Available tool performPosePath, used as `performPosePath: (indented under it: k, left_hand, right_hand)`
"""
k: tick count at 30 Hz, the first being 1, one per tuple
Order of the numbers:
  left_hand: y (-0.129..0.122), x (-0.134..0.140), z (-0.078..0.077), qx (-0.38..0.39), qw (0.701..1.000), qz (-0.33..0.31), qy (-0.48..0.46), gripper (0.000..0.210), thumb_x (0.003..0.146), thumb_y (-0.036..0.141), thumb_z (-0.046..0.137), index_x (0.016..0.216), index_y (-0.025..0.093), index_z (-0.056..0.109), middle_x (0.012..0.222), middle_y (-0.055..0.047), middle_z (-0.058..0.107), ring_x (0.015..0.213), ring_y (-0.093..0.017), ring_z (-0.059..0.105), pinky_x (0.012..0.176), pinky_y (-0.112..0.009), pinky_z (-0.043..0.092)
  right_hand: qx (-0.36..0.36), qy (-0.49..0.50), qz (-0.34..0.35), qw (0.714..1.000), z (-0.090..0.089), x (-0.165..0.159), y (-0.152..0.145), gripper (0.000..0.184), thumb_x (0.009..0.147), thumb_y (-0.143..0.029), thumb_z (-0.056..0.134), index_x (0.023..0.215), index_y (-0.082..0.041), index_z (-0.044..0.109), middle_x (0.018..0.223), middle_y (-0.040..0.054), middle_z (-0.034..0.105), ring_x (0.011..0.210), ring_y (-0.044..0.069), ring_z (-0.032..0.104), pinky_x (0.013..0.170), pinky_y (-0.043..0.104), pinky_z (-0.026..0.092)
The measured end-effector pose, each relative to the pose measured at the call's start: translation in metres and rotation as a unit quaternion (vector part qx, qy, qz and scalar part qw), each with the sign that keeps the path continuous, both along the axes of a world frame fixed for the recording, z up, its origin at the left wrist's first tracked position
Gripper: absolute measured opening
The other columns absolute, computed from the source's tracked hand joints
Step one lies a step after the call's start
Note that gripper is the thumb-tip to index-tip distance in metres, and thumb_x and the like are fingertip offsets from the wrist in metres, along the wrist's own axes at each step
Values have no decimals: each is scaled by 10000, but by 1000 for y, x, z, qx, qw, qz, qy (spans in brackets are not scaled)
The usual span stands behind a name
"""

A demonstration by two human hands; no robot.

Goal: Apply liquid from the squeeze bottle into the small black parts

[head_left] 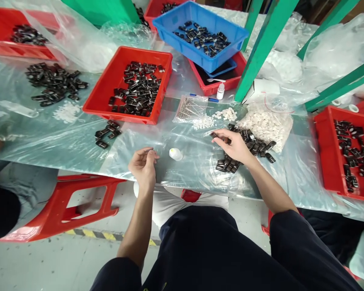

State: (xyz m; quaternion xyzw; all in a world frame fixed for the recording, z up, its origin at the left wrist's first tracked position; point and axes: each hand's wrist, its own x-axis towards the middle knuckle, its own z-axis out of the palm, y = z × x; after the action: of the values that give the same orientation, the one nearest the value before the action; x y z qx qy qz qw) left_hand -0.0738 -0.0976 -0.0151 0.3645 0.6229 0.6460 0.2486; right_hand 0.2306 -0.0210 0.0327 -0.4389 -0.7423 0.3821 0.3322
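My right hand (234, 144) pinches a small black plastic part (214, 135) between thumb and fingers, just above the table. Under and beside that hand lies a pile of similar black parts (255, 146), with a neat group (228, 165) of them nearer the table edge. My left hand (143, 162) is closed over the front edge, thumb against curled fingers; whatever it may hold is hidden. To its right lies a small white bottle (176, 154) with a yellowish tip. Behind the hands are small white pieces (204, 122) and a clear bag of cotton swabs (190, 108).
A red bin (94, 101) of black parts stands behind my left hand, and a blue bin (200, 60) sits on a red one further back. Another red bin (324, 153) is at right. A green post (263, 52) rises beside a bag of white pieces (268, 125).
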Motion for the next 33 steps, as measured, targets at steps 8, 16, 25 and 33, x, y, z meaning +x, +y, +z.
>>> performPosePath:
  k: [8, 16, 25, 33]
  left_hand:
    - [-2, -2, -2, -17, 1000, -23, 0, 226, 845, 369, 755, 933, 163, 730, 735, -16, 706, 632, -119, 654, 568, -231, 466]
    - [-2, -3, -4, -39, 999, -28, 22, 248, 851, 390, 742, 945, 161, 733, 773, -27, 724, 660, -126, 681, 612, -236, 504]
    - [-2, -2, -9, -70, 993, -76, 54, 286, 874, 430, 721, 962, 161, 754, 804, -45, 752, 701, -142, 717, 691, -259, 554]
    - [-1, -1, -8, -79, 992, -87, 49, 294, 870, 444, 726, 960, 165, 752, 805, -47, 754, 707, -150, 712, 705, -267, 555]
  right_hand:
    - [7, 77, -14, 997, -2, -9, -7, 215, 962, -385, 712, 1081, -224, 790, 842, 24, 676, 648, 154, 502, 636, 319, 438]
    - [-39, 143, 10, 989, 2, -11, -5, 346, 988, -541, 665, 1024, -207, 749, 990, 60, 645, 731, 143, 538, 638, 288, 454]
    - [-295, 250, 97, 917, -4, -26, -14, 344, 991, -572, 584, 950, -240, 506, 683, -69, 458, 481, 91, 331, 452, 233, 258]
    - [-103, -8, 99, 990, 1, -32, -31, 371, 1025, -352, 410, 677, -228, 376, 604, -41, 350, 553, 120, 307, 579, 290, 251]
